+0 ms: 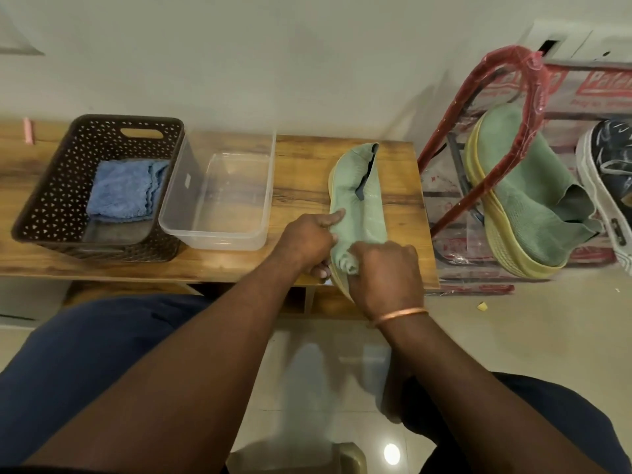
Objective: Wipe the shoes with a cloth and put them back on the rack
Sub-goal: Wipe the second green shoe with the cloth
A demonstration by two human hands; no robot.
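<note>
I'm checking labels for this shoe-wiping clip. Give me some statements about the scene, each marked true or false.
1. The left hand and right hand both hold the green shoe on the table. True.
2. The clear tub stands between the brown basket and that shoe. True.
3. The blue cloth lies in the clear tub. False: it is in the brown basket.
4. The red rack holds no shoes. False: a second green shoe rests on it.
</note>
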